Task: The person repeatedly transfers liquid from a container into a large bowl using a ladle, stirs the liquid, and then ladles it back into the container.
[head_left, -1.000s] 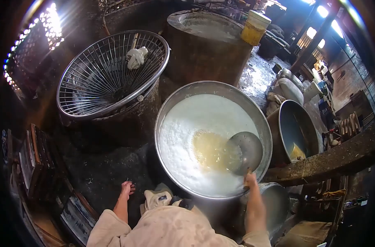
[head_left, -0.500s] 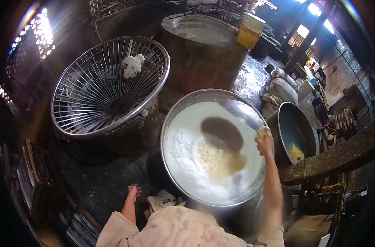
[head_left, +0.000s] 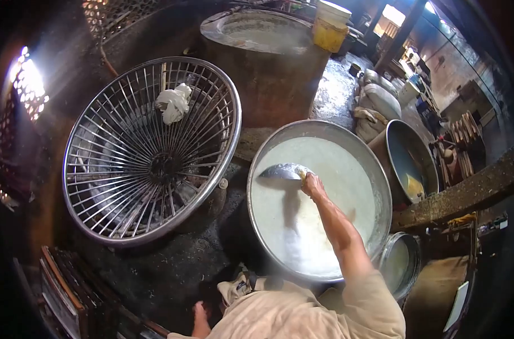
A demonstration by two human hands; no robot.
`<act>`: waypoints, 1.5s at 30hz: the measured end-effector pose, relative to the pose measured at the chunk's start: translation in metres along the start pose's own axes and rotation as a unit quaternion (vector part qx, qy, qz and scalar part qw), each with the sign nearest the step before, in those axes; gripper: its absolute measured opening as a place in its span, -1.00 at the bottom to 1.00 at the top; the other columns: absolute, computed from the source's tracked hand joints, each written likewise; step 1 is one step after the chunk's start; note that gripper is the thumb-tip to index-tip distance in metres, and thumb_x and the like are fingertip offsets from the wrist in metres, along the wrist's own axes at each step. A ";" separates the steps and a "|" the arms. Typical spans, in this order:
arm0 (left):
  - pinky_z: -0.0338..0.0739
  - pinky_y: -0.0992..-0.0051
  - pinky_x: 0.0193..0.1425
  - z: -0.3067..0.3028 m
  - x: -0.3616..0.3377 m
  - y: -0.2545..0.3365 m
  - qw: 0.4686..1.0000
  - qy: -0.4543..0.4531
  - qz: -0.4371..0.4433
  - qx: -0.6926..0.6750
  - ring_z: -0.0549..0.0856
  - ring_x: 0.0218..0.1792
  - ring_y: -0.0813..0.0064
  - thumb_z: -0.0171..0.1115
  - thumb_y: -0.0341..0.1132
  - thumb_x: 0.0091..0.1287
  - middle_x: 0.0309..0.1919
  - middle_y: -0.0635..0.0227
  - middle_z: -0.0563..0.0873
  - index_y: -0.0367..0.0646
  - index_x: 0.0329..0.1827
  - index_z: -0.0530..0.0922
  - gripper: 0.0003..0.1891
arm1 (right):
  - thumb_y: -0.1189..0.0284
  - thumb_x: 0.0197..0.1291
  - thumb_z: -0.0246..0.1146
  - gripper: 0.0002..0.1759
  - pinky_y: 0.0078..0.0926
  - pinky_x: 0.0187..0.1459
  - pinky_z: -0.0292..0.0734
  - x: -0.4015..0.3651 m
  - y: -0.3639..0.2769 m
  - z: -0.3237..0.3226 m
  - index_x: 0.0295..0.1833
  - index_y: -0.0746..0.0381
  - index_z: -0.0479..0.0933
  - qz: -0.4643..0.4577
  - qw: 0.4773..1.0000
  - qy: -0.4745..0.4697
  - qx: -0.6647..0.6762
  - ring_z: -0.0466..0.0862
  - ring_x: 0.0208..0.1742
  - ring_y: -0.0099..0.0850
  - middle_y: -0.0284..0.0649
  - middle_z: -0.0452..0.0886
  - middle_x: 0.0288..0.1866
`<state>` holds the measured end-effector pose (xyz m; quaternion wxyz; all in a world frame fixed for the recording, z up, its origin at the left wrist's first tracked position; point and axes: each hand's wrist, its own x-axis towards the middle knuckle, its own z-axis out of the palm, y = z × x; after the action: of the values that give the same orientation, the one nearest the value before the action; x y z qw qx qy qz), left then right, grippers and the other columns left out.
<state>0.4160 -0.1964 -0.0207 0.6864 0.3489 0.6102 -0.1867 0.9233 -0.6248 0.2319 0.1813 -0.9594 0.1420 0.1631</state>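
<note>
A wide metal vat full of milky white liquid stands in front of me. My right hand is closed round the short yellowish handle of a metal scoop. The scoop is over the left part of the liquid, its rounded back upward, with a dark shadow below it on the surface. Low by my body, my left hand hangs with nothing in it, its fingers loose and slightly blurred.
A large slatted metal basket with a white cloth stands left. Behind is a big drum bearing a yellow bucket. A tilted metal tub, sacks and a wooden beam lie right.
My right hand has carried the scoop from the vat's right rim leftward across the liquid. The frothy yellowish patch has faded. My view has shifted, and my left hand sits lower in it.
</note>
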 end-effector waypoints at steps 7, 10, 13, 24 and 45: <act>0.43 0.27 -0.32 0.037 -0.012 0.046 0.998 0.024 0.038 0.052 0.55 -0.37 0.29 0.02 -0.14 0.07 -0.28 0.28 0.55 -0.12 -0.13 0.37 -0.65 | 0.45 -0.23 0.22 -0.70 -0.23 -0.15 0.47 -0.033 0.045 0.031 -0.26 0.26 0.51 0.008 0.999 -0.018 -0.031 0.53 -0.15 -0.07 0.03 0.54 -0.23; 0.39 0.28 -0.25 0.093 -0.027 0.100 0.992 -0.010 0.107 0.067 0.52 -0.29 0.39 0.06 -0.10 0.08 -0.29 0.36 0.54 -0.08 -0.07 0.37 -0.61 | 0.40 -0.14 0.22 -0.72 -0.21 -0.17 0.46 -0.050 0.076 0.042 -0.24 0.26 0.51 0.014 0.998 -0.049 -0.039 0.53 -0.15 -0.07 0.02 0.54 -0.22; 0.41 0.33 -0.28 0.142 -0.048 0.141 0.977 -0.044 0.186 0.097 0.54 -0.31 0.41 0.04 -0.10 0.12 -0.31 0.38 0.54 -0.06 -0.02 0.37 -0.61 | 0.46 -0.26 0.22 -0.74 -0.27 -0.29 0.51 -0.063 0.120 0.061 -0.31 0.26 0.51 0.032 0.999 0.001 -0.015 0.58 -0.28 -0.14 -0.02 0.57 -0.33; 0.43 0.44 -0.41 0.229 -0.070 0.128 0.947 -0.064 0.226 0.221 0.58 -0.42 0.47 -0.10 -0.20 0.20 -0.35 0.38 0.58 -0.05 -0.06 0.40 -0.72 | 0.27 0.09 0.00 -0.68 -0.20 -0.17 0.45 -0.158 0.254 0.014 -0.26 0.30 0.50 0.125 0.992 -0.035 0.002 0.55 -0.18 -0.09 0.04 0.55 -0.28; 0.48 0.36 -0.41 0.136 -0.086 -0.058 0.990 0.029 0.113 0.083 0.55 -0.44 0.40 -0.19 -0.22 0.17 -0.34 0.29 0.56 -0.14 -0.02 0.36 -0.65 | 0.50 -0.23 0.13 -0.63 -0.31 -0.47 0.52 -0.055 0.366 -0.063 -0.17 0.30 0.40 0.049 0.975 0.213 0.037 0.59 -0.53 -0.17 0.03 0.54 -0.50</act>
<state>0.4561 -0.3468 0.0492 0.6535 0.4768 0.5691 -0.1477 0.7680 -0.9653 0.1972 0.1742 -0.9566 0.2298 -0.0420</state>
